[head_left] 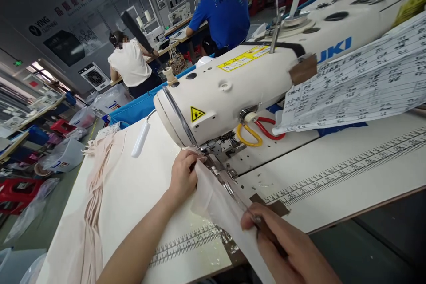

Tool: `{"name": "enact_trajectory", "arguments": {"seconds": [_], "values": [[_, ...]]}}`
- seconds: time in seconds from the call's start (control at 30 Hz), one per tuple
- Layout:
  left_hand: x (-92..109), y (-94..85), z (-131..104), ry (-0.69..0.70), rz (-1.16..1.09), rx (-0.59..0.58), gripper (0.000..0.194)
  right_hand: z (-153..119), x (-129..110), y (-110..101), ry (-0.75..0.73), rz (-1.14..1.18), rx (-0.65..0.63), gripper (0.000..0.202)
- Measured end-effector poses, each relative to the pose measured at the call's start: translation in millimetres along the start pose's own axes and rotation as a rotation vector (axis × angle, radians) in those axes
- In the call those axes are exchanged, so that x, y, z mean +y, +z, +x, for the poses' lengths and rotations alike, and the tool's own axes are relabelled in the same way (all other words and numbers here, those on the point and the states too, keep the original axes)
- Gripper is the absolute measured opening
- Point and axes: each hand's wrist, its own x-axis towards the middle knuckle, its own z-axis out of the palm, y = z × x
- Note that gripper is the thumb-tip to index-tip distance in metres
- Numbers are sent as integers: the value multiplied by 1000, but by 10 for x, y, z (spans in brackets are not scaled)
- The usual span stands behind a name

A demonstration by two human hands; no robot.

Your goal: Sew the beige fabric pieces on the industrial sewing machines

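Observation:
A white sewing machine (213, 93) stands over pale, sheer pinkish fabric (216, 204). My left hand (183, 175) is closed on the fabric's edge, close beside the presser foot area (214, 148). Lower right, my right hand (282, 242) grips a thin metal tool with a dark brown handle (271, 233); whether it is an awl or a screwdriver I cannot tell. The tool's shaft points up and left along the fabric toward the metal guide (228, 186). Fabric hangs past the table's front edge beside my right hand. The needle itself is hidden.
Gathered pink fabric strips (95, 204) lie at the table's left. Scissors with yellow and red handles (249, 136) sit behind the needle area. Handwritten paper (359, 75) hangs over the machine's right side. Printed rulers (353, 164) run along the tabletop. Two people (219, 17) sit working beyond.

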Motion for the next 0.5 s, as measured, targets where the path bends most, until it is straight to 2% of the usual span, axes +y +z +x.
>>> {"name": "enact_trajectory", "arguments": {"seconds": [0.07,0.17,0.33,0.5], "values": [[-4,-3,7,-31,-67,-2,16,83,103,8,53,-26,1,18],[8,-7,21,-101,-121,-16,14,231,257,75,37,-174,19,22],[24,-16,30,-197,-166,-39,16,405,334,174,-145,-513,120,29],[34,-17,40,-211,-184,-45,16,461,314,193,-233,-596,187,34]]}}
